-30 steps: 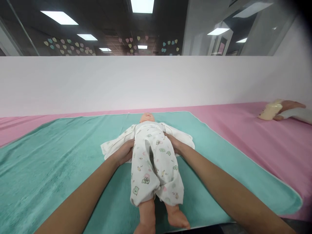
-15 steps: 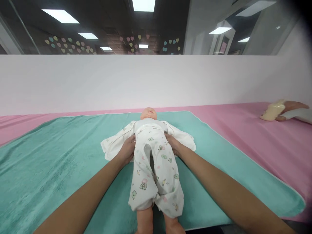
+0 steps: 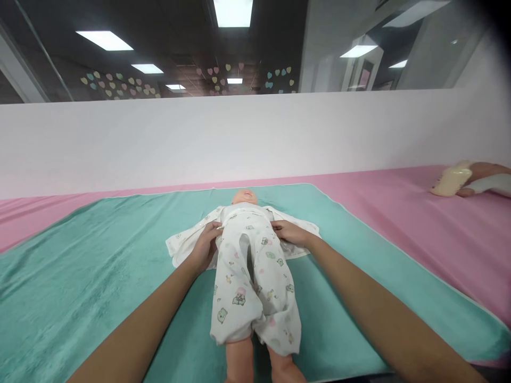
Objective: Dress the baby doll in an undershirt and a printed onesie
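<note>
A baby doll (image 3: pixel 245 197) lies on its back, head away from me. Its white printed trousers (image 3: pixel 255 276) reach up to the belly, and the bare lower legs stick out toward me. Beneath the doll a white printed baby shirt (image 3: pixel 181 243) is spread, its sleeves out to both sides. My left hand (image 3: pixel 207 242) is closed at the left edge of the trousers' waist, thumb and fingers bent against the cloth. At the right edge, my right hand (image 3: pixel 290 232) pinches the waist with its fingertips. Part of each fingertip is hidden by the fabric.
A teal blanket (image 3: pixel 131 250) lies under the doll, over a pink cover (image 3: pixel 399 207). At the far right is a cream-coloured bottle (image 3: pixel 451 181) against a skin-toned shape with a white part, cut off by the frame edge. A white wall (image 3: pixel 239 138) stands behind.
My right hand has shifted slightly outward and up, its fingers now showing more at the waist. My left hand stays at the left side. The view has tilted a little.
</note>
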{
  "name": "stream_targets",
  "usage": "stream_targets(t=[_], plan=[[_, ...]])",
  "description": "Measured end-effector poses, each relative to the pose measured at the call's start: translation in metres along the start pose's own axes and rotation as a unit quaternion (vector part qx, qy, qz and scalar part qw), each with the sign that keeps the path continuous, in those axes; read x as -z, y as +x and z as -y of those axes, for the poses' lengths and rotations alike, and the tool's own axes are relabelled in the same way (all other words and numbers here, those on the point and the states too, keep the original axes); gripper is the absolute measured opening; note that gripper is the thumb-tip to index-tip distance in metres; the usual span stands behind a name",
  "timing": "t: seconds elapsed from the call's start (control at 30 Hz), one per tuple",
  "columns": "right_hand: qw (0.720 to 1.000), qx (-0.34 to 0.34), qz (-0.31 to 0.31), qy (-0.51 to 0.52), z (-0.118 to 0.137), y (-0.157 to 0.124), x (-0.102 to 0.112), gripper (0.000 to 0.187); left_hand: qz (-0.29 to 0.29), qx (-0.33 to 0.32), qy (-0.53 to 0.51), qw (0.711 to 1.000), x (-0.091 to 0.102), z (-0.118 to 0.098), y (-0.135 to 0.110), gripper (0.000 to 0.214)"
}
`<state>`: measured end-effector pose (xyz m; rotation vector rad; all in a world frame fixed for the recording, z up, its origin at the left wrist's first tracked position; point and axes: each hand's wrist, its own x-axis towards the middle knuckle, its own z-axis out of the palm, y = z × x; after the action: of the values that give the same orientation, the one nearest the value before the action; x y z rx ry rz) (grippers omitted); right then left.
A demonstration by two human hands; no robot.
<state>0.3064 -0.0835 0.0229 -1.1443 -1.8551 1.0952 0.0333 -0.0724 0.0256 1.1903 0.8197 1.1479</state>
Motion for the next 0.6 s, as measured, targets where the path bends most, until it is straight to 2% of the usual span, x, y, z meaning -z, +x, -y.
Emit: stream_targets(t=[0.03, 0.1, 0.17, 0.23, 0.3, 0.37, 0.53, 0.6], plan=[[1.000, -0.015, -0.009, -0.007, 0.003, -0.002, 0.002, 0.024, 0.007, -0.010, -0.010, 1.000, -0.001, -0.001, 0.000, 0.017], [0.994, -0.021, -0.090, -0.054, 0.009, -0.003, 0.001, 0.022, 0.017, -0.026, -0.015, 0.999, -0.003, -0.001, -0.001, 0.020], [0.971, 0.020, -0.205, -0.119, 0.018, -0.001, -0.006, 0.024, 0.017, -0.029, 0.005, 0.999, -0.004, -0.001, -0.001, 0.023], [0.945, 0.082, -0.264, -0.175, 0.029, 0.005, -0.017, 0.026, 0.022, -0.024, 0.053, 0.998, -0.002, -0.001, 0.000, 0.024], [0.935, 0.132, -0.248, -0.217, 0.039, 0.013, -0.026, 0.025, 0.031, -0.034, 0.124, 0.991, 0.001, -0.003, 0.000, 0.024], [0.928, 0.153, -0.213, -0.265, 0.048, 0.022, -0.031, 0.021, 0.031, -0.069, 0.214, 0.974, 0.004, -0.006, 0.000, 0.023], [0.899, 0.153, -0.171, -0.373, 0.056, 0.047, -0.033, 0.025, -0.015, -0.193, 0.424, 0.885, 0.006, -0.011, 0.000, 0.022], [0.908, 0.134, -0.166, -0.361, 0.056, 0.058, -0.033, 0.025, -0.022, -0.213, 0.484, 0.848, 0.006, -0.011, 0.000, 0.024]])
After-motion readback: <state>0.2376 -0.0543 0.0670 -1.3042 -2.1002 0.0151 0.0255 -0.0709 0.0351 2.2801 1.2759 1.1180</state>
